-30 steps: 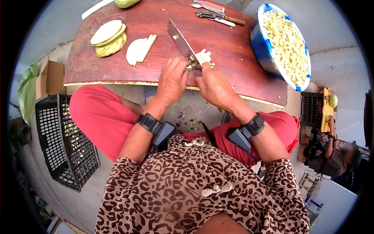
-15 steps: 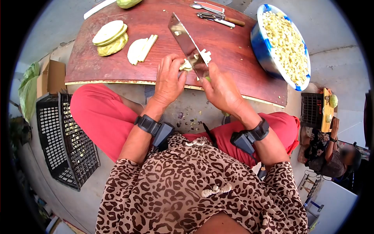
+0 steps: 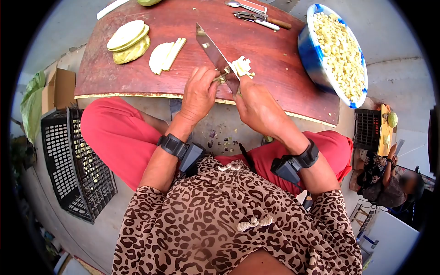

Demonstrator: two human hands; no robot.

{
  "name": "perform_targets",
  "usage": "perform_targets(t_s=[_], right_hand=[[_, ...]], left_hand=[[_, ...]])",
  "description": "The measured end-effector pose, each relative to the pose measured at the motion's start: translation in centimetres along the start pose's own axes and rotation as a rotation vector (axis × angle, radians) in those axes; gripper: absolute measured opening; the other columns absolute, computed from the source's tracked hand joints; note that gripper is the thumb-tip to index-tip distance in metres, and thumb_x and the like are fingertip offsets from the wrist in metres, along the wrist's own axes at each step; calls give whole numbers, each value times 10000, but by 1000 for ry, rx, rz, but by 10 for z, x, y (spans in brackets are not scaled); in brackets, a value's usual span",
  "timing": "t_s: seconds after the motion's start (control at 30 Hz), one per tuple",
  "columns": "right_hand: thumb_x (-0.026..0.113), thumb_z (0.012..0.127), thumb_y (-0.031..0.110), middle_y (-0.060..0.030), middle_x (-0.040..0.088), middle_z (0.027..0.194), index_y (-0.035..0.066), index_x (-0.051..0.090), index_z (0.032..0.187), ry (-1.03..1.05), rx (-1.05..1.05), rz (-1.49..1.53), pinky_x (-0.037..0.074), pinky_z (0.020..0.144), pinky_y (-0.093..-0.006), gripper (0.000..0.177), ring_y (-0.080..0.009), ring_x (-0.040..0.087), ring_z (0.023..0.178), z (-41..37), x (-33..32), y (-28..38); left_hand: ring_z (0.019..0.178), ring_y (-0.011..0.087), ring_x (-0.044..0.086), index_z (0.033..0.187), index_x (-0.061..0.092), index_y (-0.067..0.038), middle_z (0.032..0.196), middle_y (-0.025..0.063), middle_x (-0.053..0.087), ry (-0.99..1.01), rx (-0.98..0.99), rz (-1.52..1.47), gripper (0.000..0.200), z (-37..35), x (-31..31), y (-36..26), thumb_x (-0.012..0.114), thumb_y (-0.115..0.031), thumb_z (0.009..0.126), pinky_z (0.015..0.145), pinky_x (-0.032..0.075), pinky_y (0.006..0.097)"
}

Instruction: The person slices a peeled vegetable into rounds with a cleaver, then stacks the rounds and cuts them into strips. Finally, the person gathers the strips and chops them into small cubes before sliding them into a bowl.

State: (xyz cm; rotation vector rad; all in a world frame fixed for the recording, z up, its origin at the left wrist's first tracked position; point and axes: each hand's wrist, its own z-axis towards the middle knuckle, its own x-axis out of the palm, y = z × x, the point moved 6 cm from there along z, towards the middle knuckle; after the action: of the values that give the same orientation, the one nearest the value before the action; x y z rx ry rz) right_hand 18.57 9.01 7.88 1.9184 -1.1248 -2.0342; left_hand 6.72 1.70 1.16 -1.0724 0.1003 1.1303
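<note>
Low red wooden table [image 3: 284, 68] spans the top, across the seated person's red-trousered legs. Black plastic crate [image 3: 64, 156] on the floor at left, small pale scraps in it. Blue-and-white bowl [image 3: 310, 51] on the table's right end, nearly full of diced pale vegetable cubes [image 3: 340, 50]. Cardboard box [image 3: 59, 89] just past the crate, contents not visible. Second person [image 3: 382, 176] sits at far right beside another dark crate [image 3: 366, 129].

On the table: stack of round slices [image 3: 127, 40] far left, cut slabs [image 3: 166, 54] next to it, well apart from the bowl. Right hand [image 3: 257, 107] is wrapped tight around the handle of the cleaver [image 3: 213, 51], blade angled up-left. Left hand [image 3: 199, 94], fingers curled, pins a pale strip [image 3: 222, 77] to the table right against the blade, near the front edge. Small pile of cubes [image 3: 243, 67] touches the blade's far side.
</note>
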Motion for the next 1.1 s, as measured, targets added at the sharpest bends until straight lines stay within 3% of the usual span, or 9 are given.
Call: perform_targets(t_s=[0.37, 0.47, 0.67, 0.9, 1.1], right_hand=[[572, 882, 57, -336, 620, 752, -87, 450, 972, -67, 37, 43, 503, 660, -551, 209, -510, 631, 746, 9, 25, -23], [585, 885, 65, -338, 621, 758, -91, 438, 1002, -71, 69, 55, 498, 673, -553, 245, -514, 628, 760, 9, 21, -30], [589, 893, 68, -348, 612, 737, -94, 433, 1014, -74, 101, 99, 487, 662, -564, 255, -522, 623, 748, 3, 6, -22], [574, 911, 66, -357, 601, 727, -93, 432, 1016, -51, -35, 128, 486, 641, -564, 238, -527, 620, 743, -6, 9, -9], [555, 920, 55, -348, 615, 763, -99, 433, 1018, 1, 5, 66, 493, 644, -558, 220, -516, 629, 773, -8, 9, -4]], left_hand=[[908, 326, 594, 987, 605, -9, 973, 135, 616, 1, -3, -30, 255, 0, -2, -1, 685, 83, 764, 767, 495, 388], [972, 328, 596, 1038, 598, -20, 1059, 138, 615, 10, -48, -101, 312, -3, 1, 5, 697, 61, 754, 825, 489, 389], [1100, 339, 552, 1094, 579, -37, 1135, 135, 604, -50, -1, 60, 389, -3, -11, -2, 737, -29, 738, 984, 388, 441], [1033, 328, 555, 1045, 581, -41, 1071, 119, 599, -23, 6, 117, 330, -5, -10, 1, 722, -27, 747, 935, 398, 420], [980, 325, 561, 999, 595, -44, 1012, 106, 607, -43, 5, 108, 272, -4, -7, 2, 714, -15, 757, 899, 406, 416]])
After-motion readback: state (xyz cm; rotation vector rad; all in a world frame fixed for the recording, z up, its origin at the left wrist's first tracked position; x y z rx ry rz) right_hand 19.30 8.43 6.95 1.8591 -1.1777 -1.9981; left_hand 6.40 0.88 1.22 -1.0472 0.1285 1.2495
